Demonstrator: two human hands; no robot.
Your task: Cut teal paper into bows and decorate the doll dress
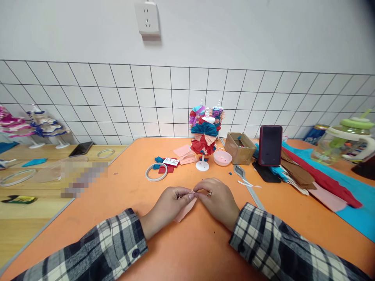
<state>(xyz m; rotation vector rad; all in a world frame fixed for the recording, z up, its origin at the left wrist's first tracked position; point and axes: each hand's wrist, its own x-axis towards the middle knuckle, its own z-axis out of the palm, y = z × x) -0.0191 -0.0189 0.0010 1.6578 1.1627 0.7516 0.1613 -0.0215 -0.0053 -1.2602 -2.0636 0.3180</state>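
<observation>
orange tabletop (117, 195), gridded wall (123, 105) on the far side. near centre, left hand (170, 202) and right hand (217, 198) both pinch pink paper (186, 211) at its far end. looks thin; uneven pulling between the two could tear it.

From here I can read no words, the print on the white card (171, 161) beyond the grip being too small.
</observation>
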